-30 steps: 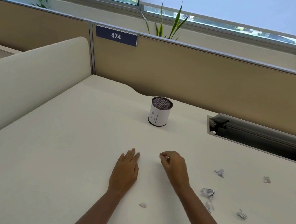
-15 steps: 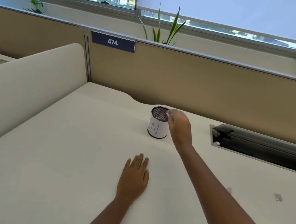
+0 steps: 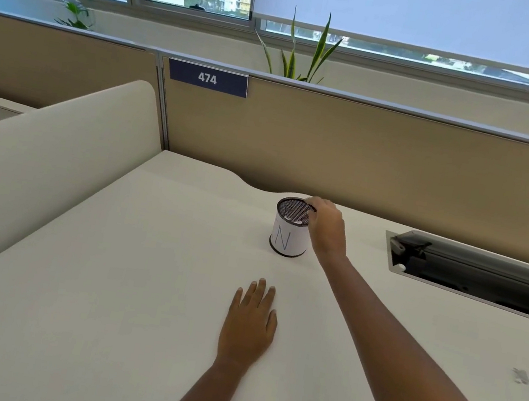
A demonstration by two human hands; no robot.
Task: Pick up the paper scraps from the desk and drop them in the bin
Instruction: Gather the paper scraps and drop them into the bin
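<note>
The bin (image 3: 286, 238), a small black mesh cup wrapped in white paper with an "N" on it, stands at the back of the desk (image 3: 105, 279). White paper scraps (image 3: 292, 219) lie inside it. My right hand (image 3: 326, 225) hangs over the bin's right rim, fingers curled downward and slightly apart, with no scrap visible between them. My left hand (image 3: 250, 323) lies flat on the desk nearer to me, palm down, holding nothing. One crumpled paper scrap (image 3: 521, 376) lies on the desk at the far right.
A recessed cable tray (image 3: 480, 272) with its lid up sits to the right of the bin. A tan partition (image 3: 367, 154) with the plate 474 closes off the back. A cream curved divider (image 3: 36, 164) borders the left side.
My right hand carried a scrap from the desk middle up to the bin; the scrap no longer shows at its fingertips. The view tilted up, so most scraps dropped out of frame.
</note>
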